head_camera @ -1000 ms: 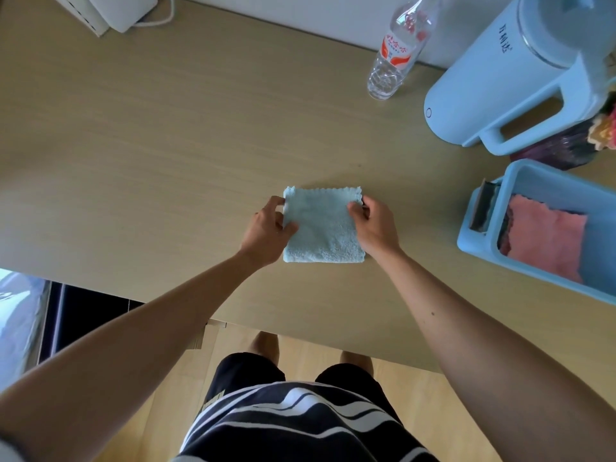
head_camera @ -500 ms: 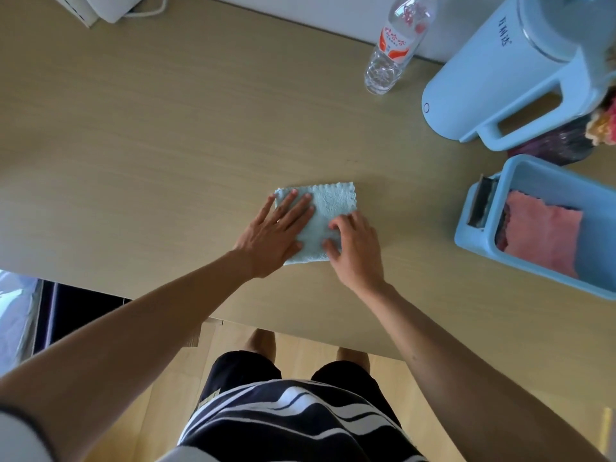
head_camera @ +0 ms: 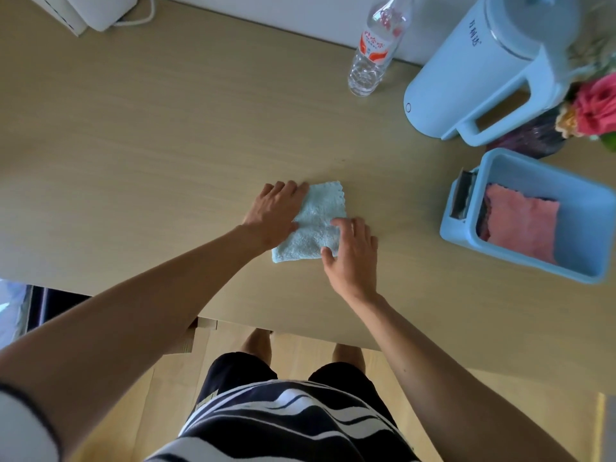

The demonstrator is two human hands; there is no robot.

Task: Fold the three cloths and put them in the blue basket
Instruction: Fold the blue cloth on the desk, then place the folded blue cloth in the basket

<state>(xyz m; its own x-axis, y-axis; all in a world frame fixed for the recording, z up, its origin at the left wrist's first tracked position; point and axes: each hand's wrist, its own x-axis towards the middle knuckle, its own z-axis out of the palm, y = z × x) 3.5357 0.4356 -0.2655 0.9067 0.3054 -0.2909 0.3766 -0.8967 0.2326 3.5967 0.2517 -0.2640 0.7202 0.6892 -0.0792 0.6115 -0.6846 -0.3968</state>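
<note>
L hand slid off cloth.

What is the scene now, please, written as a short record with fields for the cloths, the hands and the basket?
cloth on table: light blue cloth, folded to a small square, lying flat on the table
left hand: flat on the cloth's left side
right hand: open, fingers on the cloth's near right corner
basket: blue basket, to the right of the cloth
in basket: pink cloth, folded; a darker cloth edge shows beneath it
left to do: blue cloth not yet in basket
</note>
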